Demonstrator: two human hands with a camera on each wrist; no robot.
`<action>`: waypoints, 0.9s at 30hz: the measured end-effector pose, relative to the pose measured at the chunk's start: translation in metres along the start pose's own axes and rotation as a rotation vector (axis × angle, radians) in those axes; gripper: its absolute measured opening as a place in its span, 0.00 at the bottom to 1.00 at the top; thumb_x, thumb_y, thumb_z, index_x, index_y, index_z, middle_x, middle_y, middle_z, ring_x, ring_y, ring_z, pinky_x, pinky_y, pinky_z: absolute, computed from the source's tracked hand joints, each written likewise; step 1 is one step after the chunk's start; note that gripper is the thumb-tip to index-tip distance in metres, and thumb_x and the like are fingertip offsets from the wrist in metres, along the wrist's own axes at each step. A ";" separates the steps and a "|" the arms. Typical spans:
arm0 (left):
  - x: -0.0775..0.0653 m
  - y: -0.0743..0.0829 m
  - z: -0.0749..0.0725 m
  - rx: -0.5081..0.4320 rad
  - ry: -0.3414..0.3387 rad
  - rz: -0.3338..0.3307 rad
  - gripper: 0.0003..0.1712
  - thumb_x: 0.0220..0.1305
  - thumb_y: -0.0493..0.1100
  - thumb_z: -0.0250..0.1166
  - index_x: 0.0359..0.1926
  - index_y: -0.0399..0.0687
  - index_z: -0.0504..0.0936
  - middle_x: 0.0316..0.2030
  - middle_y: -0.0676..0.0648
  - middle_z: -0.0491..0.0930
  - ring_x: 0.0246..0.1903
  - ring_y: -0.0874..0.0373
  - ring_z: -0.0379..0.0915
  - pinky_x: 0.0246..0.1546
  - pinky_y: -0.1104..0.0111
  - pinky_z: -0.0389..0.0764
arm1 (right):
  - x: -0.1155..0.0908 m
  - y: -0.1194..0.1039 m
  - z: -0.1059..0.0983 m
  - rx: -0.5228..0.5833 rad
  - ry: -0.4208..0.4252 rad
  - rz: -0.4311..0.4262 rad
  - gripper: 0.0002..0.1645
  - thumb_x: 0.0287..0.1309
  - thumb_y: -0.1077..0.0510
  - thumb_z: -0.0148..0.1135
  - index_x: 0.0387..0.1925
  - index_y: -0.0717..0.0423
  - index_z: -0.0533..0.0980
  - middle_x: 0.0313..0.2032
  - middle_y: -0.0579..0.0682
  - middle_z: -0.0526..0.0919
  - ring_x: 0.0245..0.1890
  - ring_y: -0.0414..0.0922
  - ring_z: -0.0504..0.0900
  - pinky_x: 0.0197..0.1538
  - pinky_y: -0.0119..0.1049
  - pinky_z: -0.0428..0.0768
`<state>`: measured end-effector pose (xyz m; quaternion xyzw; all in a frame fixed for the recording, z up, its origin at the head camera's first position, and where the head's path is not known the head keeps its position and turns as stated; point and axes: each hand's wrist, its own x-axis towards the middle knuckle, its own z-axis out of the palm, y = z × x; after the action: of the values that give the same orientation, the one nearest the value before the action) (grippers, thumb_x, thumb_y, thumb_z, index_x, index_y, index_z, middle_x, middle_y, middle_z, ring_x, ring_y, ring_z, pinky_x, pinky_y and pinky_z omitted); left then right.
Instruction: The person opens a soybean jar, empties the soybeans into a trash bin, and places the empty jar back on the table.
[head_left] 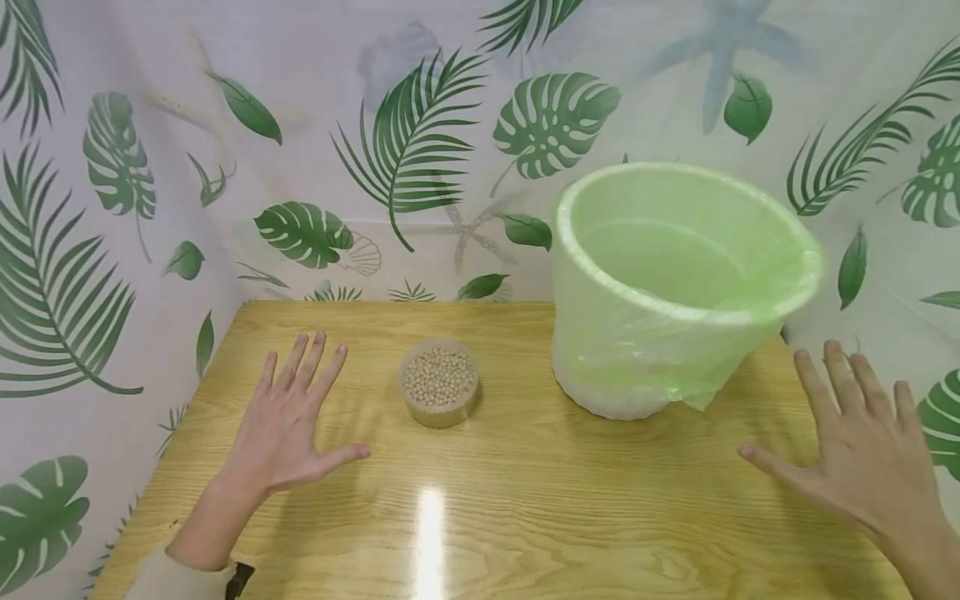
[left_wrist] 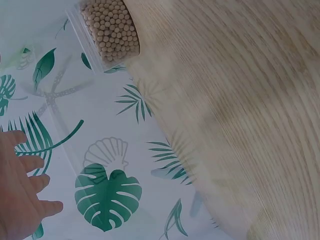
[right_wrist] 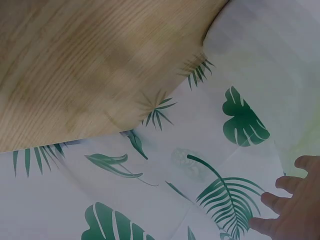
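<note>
My left hand (head_left: 281, 429) is held over the left side of the wooden table with its fingers spread, holding nothing. To its right stands a round clear tub (head_left: 440, 417) filled with small beige beads (head_left: 439, 375); the left wrist view shows the same beads (left_wrist: 111, 30) at its top. On the right, my right hand (head_left: 870, 450) is likewise spread, with nothing in its grasp. Between tub and right hand stands a white bucket (head_left: 600, 398) lined with a thin green plastic bag (head_left: 637, 333), folded over the rim. The right wrist view catches my right fingers (right_wrist: 274, 202) at its lower right.
The wooden table (head_left: 510, 492) has its back edge against a hanging cloth (head_left: 300, 150) printed with green leaves and starfish. That cloth also runs down the left and right sides. A bright light reflection lies on the table's front middle.
</note>
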<state>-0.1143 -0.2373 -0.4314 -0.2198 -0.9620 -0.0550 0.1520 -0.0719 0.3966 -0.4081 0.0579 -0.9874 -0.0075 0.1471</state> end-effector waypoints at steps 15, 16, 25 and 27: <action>-0.015 0.018 -0.003 -0.071 0.019 -0.001 0.73 0.51 0.86 0.61 0.85 0.48 0.50 0.83 0.33 0.50 0.81 0.30 0.50 0.78 0.32 0.58 | -0.028 -0.038 -0.006 0.042 0.267 -0.124 0.82 0.45 0.01 0.35 0.82 0.57 0.57 0.81 0.69 0.57 0.80 0.71 0.57 0.77 0.79 0.54; -0.017 0.020 -0.003 -0.083 0.020 -0.003 0.73 0.51 0.86 0.62 0.85 0.48 0.50 0.83 0.33 0.50 0.81 0.30 0.50 0.78 0.32 0.59 | -0.029 -0.044 -0.007 0.042 0.301 -0.143 0.81 0.46 0.01 0.32 0.81 0.58 0.59 0.80 0.69 0.59 0.80 0.71 0.58 0.76 0.79 0.56; -0.023 0.035 0.005 -0.334 0.044 -0.036 0.74 0.49 0.75 0.75 0.86 0.49 0.47 0.84 0.38 0.50 0.82 0.34 0.51 0.76 0.34 0.65 | -0.032 -0.106 -0.015 0.123 0.393 -0.283 0.74 0.53 0.05 0.35 0.78 0.59 0.65 0.81 0.64 0.60 0.84 0.60 0.54 0.84 0.69 0.50; -0.022 0.037 0.010 -0.391 0.037 -0.053 0.75 0.48 0.70 0.78 0.86 0.50 0.46 0.84 0.39 0.50 0.82 0.35 0.52 0.76 0.35 0.66 | -0.029 -0.120 -0.016 0.146 0.406 -0.322 0.73 0.54 0.06 0.36 0.77 0.59 0.67 0.80 0.64 0.62 0.84 0.60 0.55 0.85 0.66 0.50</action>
<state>-0.0815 -0.2114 -0.4464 -0.2187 -0.9356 -0.2487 0.1227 -0.0261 0.2804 -0.4052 0.2250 -0.9137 0.0523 0.3344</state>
